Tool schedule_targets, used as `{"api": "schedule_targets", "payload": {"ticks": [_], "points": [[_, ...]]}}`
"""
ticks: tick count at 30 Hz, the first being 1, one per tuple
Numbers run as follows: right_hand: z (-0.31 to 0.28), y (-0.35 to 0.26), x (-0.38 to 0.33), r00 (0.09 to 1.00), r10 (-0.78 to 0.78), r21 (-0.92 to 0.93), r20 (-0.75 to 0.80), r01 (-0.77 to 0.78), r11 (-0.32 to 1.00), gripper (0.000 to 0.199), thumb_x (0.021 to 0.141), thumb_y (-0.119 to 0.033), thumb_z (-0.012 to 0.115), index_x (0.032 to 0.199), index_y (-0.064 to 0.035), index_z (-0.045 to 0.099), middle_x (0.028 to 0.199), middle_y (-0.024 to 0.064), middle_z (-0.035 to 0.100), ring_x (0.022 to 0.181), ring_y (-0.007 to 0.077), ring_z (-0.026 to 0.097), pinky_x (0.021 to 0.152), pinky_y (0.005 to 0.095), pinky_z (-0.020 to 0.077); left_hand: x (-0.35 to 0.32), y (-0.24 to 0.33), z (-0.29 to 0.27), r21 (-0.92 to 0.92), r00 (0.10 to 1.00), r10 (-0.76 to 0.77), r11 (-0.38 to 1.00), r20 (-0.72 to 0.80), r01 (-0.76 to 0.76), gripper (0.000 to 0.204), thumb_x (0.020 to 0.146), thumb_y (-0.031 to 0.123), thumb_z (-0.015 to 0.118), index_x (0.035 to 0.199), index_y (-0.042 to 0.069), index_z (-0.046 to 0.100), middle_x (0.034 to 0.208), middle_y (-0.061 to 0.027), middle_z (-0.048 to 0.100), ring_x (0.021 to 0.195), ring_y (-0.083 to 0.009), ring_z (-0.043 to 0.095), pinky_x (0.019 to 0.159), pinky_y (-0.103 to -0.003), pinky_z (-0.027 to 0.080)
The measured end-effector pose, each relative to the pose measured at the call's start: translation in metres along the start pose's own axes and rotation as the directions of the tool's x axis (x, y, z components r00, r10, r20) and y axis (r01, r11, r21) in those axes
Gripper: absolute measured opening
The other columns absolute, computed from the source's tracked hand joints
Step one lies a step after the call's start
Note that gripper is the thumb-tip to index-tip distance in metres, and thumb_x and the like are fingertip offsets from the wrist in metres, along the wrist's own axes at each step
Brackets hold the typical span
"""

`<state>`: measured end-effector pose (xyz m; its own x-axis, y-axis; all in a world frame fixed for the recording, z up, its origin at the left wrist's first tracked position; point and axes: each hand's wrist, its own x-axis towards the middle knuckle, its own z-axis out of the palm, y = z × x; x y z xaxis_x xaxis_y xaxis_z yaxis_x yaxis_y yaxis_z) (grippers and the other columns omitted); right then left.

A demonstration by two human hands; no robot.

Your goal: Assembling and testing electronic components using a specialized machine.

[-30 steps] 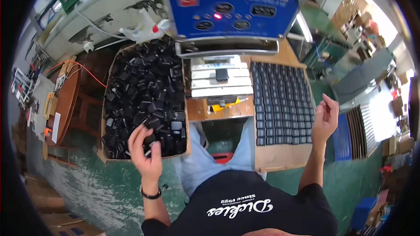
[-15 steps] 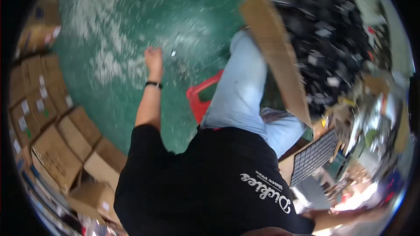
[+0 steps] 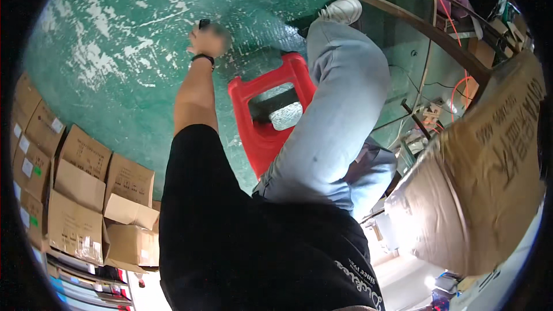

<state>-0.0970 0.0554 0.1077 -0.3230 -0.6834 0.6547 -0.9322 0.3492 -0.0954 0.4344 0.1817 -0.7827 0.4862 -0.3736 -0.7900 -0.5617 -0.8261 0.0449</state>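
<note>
Black part, small and dark, sits at the tip of the left hand, at about 11 o'clock in the view, low over the green floor. The hand is blurred, so I cannot tell whether its fingers are clamped on the part or only touching it. By my judgement this is a pick-up off the floor, with the lift not yet finished. The right hand is out of view. Outward at 12 o'clock stands a red stool under the leg in pale jeans. A big carton fills 3 o'clock, and stacked cardboard boxes line 8 o'clock.
</note>
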Motion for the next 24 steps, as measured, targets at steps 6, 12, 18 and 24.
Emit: {"api": "schedule_targets", "payload": {"ticks": [6, 12, 18, 24], "points": [[0.0, -0.012, 0.007, 0.999, 0.049, -0.032, -0.006, -0.049, 0.998, 0.072, 0.111, -0.047, 0.029, 0.165, -0.0006, 0.035, 0.168, 0.0221, 0.033, 0.156, 0.0436, 0.03, 0.129, 0.0593, 0.0256, 0.033, -0.004, 0.014, 0.025, 0.999, -0.01, 1.0, 0.049, 0.009, 0.064, 0.095, 0.048, 0.064, 0.157, 0.032, 0.059, 0.172, -0.0144, 0.037, 0.158, -0.0379, 0.033, 0.115, -0.081, 0.031], [-0.02, -0.01, 0.009, 0.996, 0.081, -0.016, -0.022, -0.082, 0.997, 0.077, 0.111, -0.053, 0.024, 0.168, -0.0016, 0.03, 0.172, 0.0236, 0.027, 0.158, 0.0469, 0.024, 0.13, 0.0634, 0.0223, 0.036, -0.02, 0.031, -0.091, 0.987, 0.092, 0.99, -0.129, -0.104, 0.05, 0.102, 0.043, 0.057, 0.143, 0.017, 0.07, 0.151, -0.0174, 0.062, 0.137, -0.0414, 0.056, 0.107, -0.069, 0.046], [-0.076, 0.024, -0.005, 0.983, 0.16, 0.079, -0.09, -0.153, 0.985, 0.082, 0.111, -0.058, 0.019, 0.171, -0.0025, 0.025, 0.176, 0.0252, 0.02, 0.161, 0.0501, 0.018, 0.131, 0.0675, 0.0189, -0.107, 0.038, -0.003, -0.455, 0.766, 0.48, 0.617, -0.428, -0.642, 0.032, 0.109, 0.026, 0.06, 0.122, 0.002, 0.076, 0.114, -0.0182, 0.077, 0.102, -0.0375, 0.072, 0.092, -0.044, 0.057], [-0.151, 0.073, -0.006, 0.95, 0.281, 0.281, -0.136, -0.235, 0.931, 0.086, 0.111, -0.063, 0.015, 0.174, -0.0034, 0.019, 0.179, 0.0267, 0.013, 0.164, 0.0534, 0.012, 0.133, 0.0716, 0.0155, -0.302, 0.062, -0.06, -0.855, 0.895, 0.43, 0.415, -0.116, -0.311, 0.041, 0.115, 0.034, 0.057, 0.128, 0.0, 0.076, 0.122, -0.0105, 0.079, 0.11, -0.0224, 0.07, 0.101, -0.037, 0.053]]}}
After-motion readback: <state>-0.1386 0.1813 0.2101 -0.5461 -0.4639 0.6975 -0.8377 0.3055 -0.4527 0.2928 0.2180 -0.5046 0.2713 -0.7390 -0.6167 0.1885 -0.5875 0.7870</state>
